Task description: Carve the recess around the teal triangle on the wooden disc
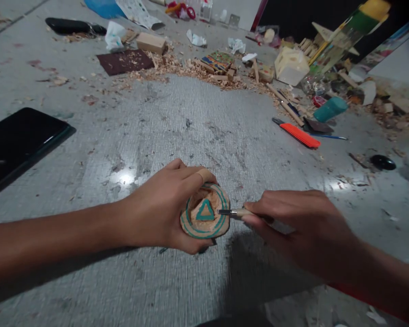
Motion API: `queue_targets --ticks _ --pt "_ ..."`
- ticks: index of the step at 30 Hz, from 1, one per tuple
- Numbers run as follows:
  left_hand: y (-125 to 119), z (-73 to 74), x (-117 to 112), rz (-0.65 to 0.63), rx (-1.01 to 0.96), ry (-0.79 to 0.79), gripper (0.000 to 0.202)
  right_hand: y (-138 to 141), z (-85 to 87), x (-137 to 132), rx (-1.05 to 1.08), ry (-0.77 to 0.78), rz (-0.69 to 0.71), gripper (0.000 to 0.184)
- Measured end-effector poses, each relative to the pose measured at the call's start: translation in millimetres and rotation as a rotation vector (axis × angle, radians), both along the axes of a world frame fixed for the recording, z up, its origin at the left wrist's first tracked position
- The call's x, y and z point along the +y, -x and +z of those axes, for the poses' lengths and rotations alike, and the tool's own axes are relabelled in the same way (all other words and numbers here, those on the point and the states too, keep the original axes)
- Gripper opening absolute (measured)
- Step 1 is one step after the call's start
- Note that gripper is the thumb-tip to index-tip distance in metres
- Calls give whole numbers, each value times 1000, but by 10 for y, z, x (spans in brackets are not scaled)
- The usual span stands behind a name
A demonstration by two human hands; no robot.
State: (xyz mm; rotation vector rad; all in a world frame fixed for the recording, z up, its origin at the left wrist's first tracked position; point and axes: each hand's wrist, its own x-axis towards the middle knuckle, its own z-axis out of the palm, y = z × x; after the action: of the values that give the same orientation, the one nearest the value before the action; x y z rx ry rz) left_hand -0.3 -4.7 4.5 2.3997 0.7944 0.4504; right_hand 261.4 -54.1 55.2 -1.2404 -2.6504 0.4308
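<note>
A round wooden disc [225, 225] with green rings and a green triangle drawn on it has a recess carved around the triangle. My left hand [165, 200] wraps round its left side, thumb below and fingers above, with a tan bandage on one finger. In my right hand [289, 218] is a carving knife [237, 212] with a pale handle. Its metal blade lies over the right part of the disc, by the inner edge of the green rings. Whether the tip touches the wood I cannot tell.
A black phone [23, 141] lies at the left. An orange cutter [299, 135] and a teal cylinder [330, 109] are at the right. Wood shavings [180, 66], a wood block [152, 43], brown sandpaper [124, 61] and a plastic bottle [342, 45] line the back.
</note>
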Motion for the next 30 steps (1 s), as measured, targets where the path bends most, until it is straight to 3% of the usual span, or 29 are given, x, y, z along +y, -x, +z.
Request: queue_targets --ticks 6,14,25,30 --pt "9 23 -3 -9 1 2 66 21 351 196 -249 -18 175 24" --pt "6 17 -1 -1 -12 13 69 108 456 313 -419 -37 338 13" --pt "30 -8 12 -48 -7 -18 69 259 467 423 -342 -109 493 24" --pt "32 1 -11 -59 21 -28 69 158 300 244 -223 -52 335 25"
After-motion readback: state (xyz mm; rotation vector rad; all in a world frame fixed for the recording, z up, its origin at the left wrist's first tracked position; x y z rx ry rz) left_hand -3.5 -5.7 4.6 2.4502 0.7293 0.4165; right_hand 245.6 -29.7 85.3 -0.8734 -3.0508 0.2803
